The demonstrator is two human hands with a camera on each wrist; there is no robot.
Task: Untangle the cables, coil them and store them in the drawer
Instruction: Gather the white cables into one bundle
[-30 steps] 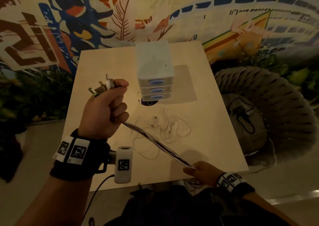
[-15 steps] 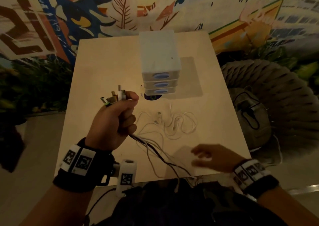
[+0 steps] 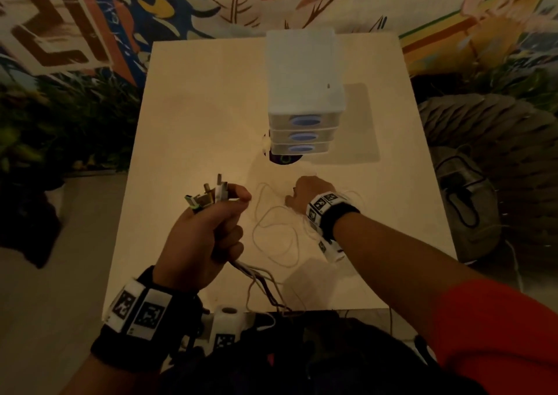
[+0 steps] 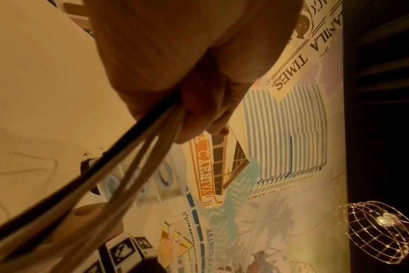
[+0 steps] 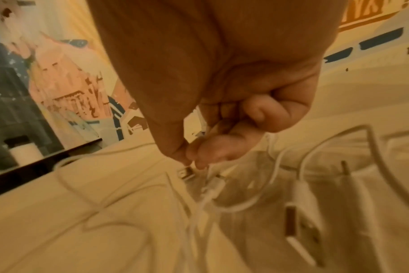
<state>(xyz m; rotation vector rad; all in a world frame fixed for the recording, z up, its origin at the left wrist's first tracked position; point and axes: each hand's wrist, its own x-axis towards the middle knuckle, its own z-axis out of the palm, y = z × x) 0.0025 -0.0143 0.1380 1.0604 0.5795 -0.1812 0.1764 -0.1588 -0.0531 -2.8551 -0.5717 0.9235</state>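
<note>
My left hand is held above the table's near left part and grips a bundle of black and white cables. Their plugs stick out above the fist, and the cords hang over the near edge. The left wrist view shows the cords leaving the fist. My right hand reaches onto the loose white cables lying mid-table. In the right wrist view its thumb and forefinger pinch a small metal connector of a white cable. The white three-drawer unit stands behind, drawers shut.
The pale table stands against a painted mural wall. A dark round object sits under the unit's front. A woven seat with a grey bag is at the right, plants at the left.
My right hand let go of the bundle's lower end and moved forward onto the white cables on the table. The bundle now hangs slack from my left hand.
</note>
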